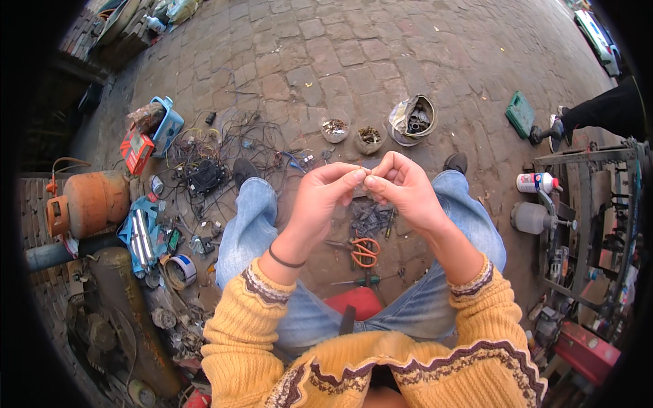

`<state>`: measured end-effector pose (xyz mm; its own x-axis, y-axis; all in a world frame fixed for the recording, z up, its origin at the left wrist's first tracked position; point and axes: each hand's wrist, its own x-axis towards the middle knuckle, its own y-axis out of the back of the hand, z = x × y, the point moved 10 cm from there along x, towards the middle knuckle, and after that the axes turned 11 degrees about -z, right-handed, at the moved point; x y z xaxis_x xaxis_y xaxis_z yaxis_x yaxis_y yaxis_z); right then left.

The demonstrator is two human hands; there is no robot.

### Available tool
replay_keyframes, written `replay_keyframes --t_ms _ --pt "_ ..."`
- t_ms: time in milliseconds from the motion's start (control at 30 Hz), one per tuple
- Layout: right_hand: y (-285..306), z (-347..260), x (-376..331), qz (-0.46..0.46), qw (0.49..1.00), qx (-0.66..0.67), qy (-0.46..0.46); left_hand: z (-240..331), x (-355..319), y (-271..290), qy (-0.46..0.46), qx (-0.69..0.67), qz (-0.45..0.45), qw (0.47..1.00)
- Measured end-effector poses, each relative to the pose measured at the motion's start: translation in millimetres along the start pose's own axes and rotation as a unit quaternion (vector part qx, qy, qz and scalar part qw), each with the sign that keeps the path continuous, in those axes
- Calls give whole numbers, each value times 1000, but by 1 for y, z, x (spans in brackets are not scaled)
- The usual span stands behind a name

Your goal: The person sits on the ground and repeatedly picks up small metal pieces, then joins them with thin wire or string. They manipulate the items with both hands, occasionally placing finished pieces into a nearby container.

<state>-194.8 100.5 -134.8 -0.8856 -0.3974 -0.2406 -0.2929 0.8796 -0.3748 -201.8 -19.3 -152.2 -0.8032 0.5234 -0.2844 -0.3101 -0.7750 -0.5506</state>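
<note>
My left hand (323,200) and my right hand (409,197) meet in front of me, thumbs and forefingers pinched close together. Between the fingertips is something small and thin; its kind cannot be made out. Under the hands, on the brick ground, lies a crumpled dark piece of material (373,216). Nearer to me are orange-handled pliers or cutters (366,252), partly hard to read, and a screwdriver (350,281) with a green handle. Beyond my hands stand two clear bowls, one with small metal bits (334,128) and another with brownish pieces (369,138).
A rounded container (411,121) holds dark metal parts. Tangled cables (211,166) spread at left, near a blue basket (168,126) and an orange gas cylinder (95,202). On the right are a metal rack (578,224), a spray can (536,182), a green case (520,113) and another person's leg (602,112).
</note>
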Motion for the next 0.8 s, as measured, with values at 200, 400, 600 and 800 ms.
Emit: replay_keyframes --t_ms 200,400,600,800 --pt "-7 6 2 -23 998 48 -30 7 -3 7 -36 49 30 998" --pt "-7 15 5 -52 998 7 -38 13 -10 11 -70 66 59 994" --pt "-4 3 5 -42 988 -147 -1 4 -9 6 0 32 45 998" --pt "0 -21 -2 -72 993 -95 -17 0 -10 -2 58 -8 10 998"
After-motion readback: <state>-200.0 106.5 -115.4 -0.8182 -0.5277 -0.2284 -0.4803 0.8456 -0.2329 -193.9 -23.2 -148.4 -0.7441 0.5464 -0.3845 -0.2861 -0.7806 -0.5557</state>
